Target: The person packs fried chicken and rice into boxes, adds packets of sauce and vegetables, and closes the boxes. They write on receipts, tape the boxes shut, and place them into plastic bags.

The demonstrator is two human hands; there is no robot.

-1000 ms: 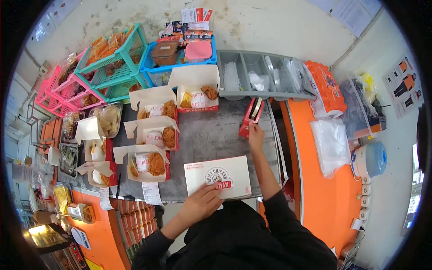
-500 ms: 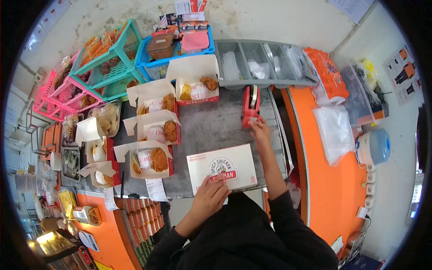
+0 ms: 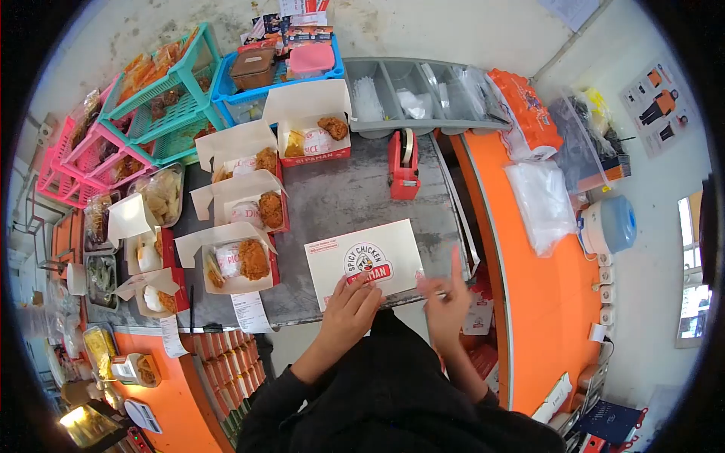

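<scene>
A closed white box (image 3: 332,264) printed "Spicy Chicken" lies at the front edge of the dark metal table. My left hand (image 3: 351,313) rests on its lower edge with the fingers close together. By the box's right corner is my right hand (image 3: 447,302), blurred by motion, with one finger raised; whether it holds anything is too smeared to tell. Farther back, a red tape dispenser (image 3: 404,170) stands untouched below the grey divided tray.
Open boxes of fried chicken (image 3: 245,260) stand to the left, with paper receipts (image 3: 251,312) at the table edge. Pink and teal baskets (image 3: 174,94), a blue basket (image 3: 245,98) and a grey tray (image 3: 423,124) line the back. Plastic bags (image 3: 540,204) lie on the orange counter (image 3: 529,302).
My right hand has moved from the tape dispenser down to the box's right side. My left hand stays on the box. The whole view has shifted slightly.
</scene>
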